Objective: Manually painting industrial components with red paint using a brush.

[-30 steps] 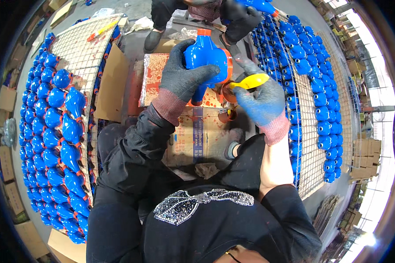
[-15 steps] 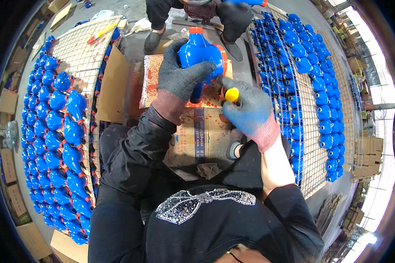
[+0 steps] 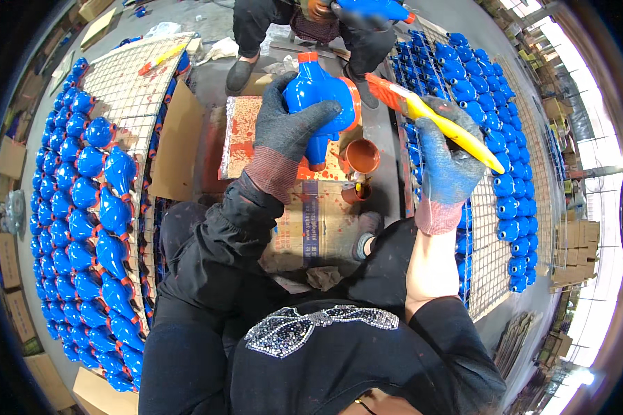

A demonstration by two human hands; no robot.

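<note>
My left hand point(image 3: 287, 124), in a dark glove, grips a glossy blue valve body point(image 3: 318, 97) with orange-red paint on its top end and on the round flange at its right. Its lower end points down over a paint-spotted board point(image 3: 242, 142). Off to the right, my gloved right hand point(image 3: 453, 155) is closed round a paintbrush point(image 3: 450, 128) with a yellow handle. The brush's red-coated bristles point up and left, apart from the valve body. Below and between the hands stand an open pot of red paint point(image 3: 363, 156) and a smaller pot point(image 3: 355, 194) with a yellow-handled tool in it.
Mesh racks on the left point(image 3: 145, 76) and right point(image 3: 481, 242) carry rows of blue valve bodies. Another brush point(image 3: 163, 59) lies on the left rack. A cardboard sheet point(image 3: 176, 142) stands beside it. Opposite sits a person point(image 3: 263, 28) holding a blue part.
My right hand has moved right and up, away from the valve body, and the whole brush now shows. The paint pots have come into view. My left hand still holds the valve body, slightly lower.
</note>
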